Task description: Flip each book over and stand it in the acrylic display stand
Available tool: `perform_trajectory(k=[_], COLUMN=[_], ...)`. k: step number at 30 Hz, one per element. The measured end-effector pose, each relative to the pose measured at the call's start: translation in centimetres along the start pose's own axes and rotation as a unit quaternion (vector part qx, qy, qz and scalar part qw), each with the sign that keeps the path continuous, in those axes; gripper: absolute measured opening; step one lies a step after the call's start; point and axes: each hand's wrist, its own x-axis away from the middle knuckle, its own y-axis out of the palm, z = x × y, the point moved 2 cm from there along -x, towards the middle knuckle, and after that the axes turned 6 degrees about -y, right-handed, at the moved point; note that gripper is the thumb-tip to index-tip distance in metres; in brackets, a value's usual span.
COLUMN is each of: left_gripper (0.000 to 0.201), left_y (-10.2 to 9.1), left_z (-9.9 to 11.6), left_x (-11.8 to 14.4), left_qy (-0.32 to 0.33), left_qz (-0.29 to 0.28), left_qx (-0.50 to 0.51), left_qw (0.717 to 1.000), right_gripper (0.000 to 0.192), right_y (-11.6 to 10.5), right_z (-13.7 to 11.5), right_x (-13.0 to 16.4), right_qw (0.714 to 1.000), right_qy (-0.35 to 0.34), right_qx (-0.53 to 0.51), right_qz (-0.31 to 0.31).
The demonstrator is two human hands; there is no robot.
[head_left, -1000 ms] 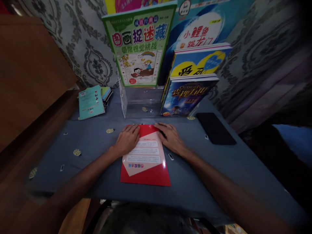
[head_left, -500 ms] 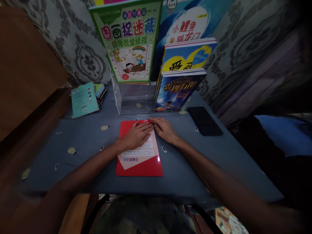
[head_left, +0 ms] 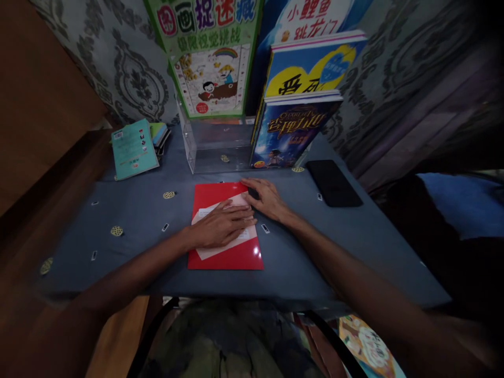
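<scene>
**Head view: both our hands flat on a red book**

Head camera looks down on a table under a grey-blue cloth (head_left: 129,210). We see a red book (head_left: 224,257) lying flat on it, straight in front of us, near the table's front edge.

Our left hand (head_left: 222,226) lies palm down across the middle of the red book, fingers stretched out flat and pointing right, gripping nothing. Our right hand (head_left: 268,198) rests at the book's upper right corner, fingers spread and flat, their tips on the cover's edge; it too holds nothing.

Just behind the red book stands a clear plastic holder (head_left: 214,149), its front section showing only the cloth beneath. A green picture book (head_left: 210,58) stands upright at the back of it. To the right, 2 books lean one behind the other: a dark blue book (head_left: 289,134) in front and a blue and yellow book (head_left: 315,68) behind.

A teal booklet (head_left: 133,148) lies to the far left on a small stack. A black phone (head_left: 334,182) lies flat to the right, well apart from our right hand.
</scene>
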Motion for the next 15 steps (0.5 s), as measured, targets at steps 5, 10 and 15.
perform_trajectory(k=[5, 10, 15], left_gripper=[0.041, 0.038, 0.039], left_y=[-0.1, 0.3, 0.6], left_z=[1.9, 3.6, 4.5], left_x=[1.7, 3.4, 4.4], left_qy=[0.036, 0.065, 0.086], left_qz=[-0.042, -0.020, -0.024], left_qx=[0.015, 0.039, 0.053], left_qw=[0.998, 0.997, 0.995], right_gripper=[0.055, 0.056, 0.056], right_y=[0.0, -0.1, 0.2], right_z=[-0.4, -0.5, -0.6], right_x=[0.2, 0.4, 0.5], right_qw=[1.000, 1.000, 0.999], right_qy=[0.014, 0.014, -0.022], right_qx=[0.017, 0.022, 0.042], right_qz=[-0.007, -0.011, -0.014])
